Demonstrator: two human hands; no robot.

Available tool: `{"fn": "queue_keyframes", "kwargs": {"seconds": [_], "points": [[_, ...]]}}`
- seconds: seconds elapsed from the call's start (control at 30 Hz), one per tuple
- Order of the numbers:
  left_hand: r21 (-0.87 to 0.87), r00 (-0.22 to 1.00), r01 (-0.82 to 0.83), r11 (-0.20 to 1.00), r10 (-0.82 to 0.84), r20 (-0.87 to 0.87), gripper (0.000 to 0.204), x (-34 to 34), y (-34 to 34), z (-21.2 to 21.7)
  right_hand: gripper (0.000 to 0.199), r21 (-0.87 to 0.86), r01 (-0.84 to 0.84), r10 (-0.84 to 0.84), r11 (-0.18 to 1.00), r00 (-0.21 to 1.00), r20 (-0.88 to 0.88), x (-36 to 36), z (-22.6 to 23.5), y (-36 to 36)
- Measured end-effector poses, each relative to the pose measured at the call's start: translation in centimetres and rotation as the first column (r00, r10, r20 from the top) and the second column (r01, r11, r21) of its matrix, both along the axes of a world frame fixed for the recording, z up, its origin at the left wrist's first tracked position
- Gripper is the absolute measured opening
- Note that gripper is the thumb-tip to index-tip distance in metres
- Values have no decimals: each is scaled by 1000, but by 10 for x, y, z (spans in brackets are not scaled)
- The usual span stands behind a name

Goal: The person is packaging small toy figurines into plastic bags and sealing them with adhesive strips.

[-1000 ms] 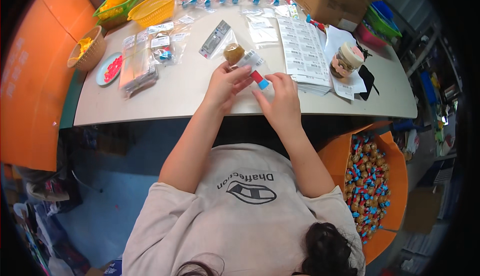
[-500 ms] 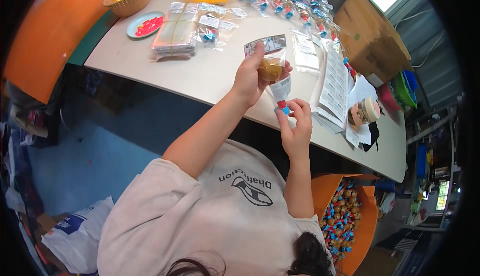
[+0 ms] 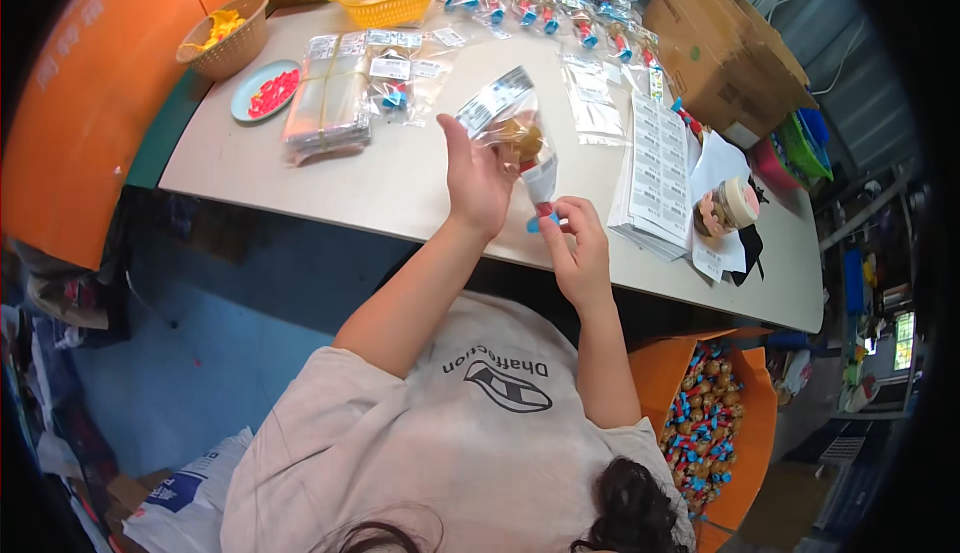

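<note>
- Near the middle of the frame, above the table edge (image 3: 300,193), a clear plastic bag (image 3: 505,123) with a small brown and blue toy inside is held up.
- Its upper part is clasped by the left hand (image 3: 478,181), fingers curled shut around the film.
- Its lower tip is pinched between thumb and fingertips of the right hand (image 3: 578,245).
- The bag is judged light, soft, crinkly and rather slippery; the firmer lump of the toy is judged the surest place to hold.
- Toward the upper left a stack of flat bags (image 3: 325,108) is seen; right of centre, label sheets (image 3: 665,168).
</note>
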State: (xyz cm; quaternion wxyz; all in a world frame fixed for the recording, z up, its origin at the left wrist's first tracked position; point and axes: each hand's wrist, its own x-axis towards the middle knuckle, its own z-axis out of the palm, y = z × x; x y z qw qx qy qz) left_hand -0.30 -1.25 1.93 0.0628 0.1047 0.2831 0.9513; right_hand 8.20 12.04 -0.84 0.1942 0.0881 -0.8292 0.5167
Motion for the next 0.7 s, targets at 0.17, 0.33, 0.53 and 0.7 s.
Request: {"fn": "queue_keyframes", "kwargs": {"seconds": [0.17, 0.33, 0.53, 0.7], "points": [[-315, 991, -134, 940, 117, -71, 53, 2, 7, -4, 22, 203, 130, -110, 971, 988, -105, -2, 7, -2], [-186, 995, -77, 979, 86, 43, 48, -12, 1, -9, 27, 182, 195, -163, 964, 971, -176, 6, 12, -6], [-107, 999, 45, 993, -44, 9, 41, -9, 2, -13, 32, 215, 185, -137, 959, 966, -220, 3, 9, -4], [-20, 988, 153, 988, -153, 8, 38, -10, -1, -7, 49, 146, 229, -191, 962, 953, -235, 7, 7, -3]]}}
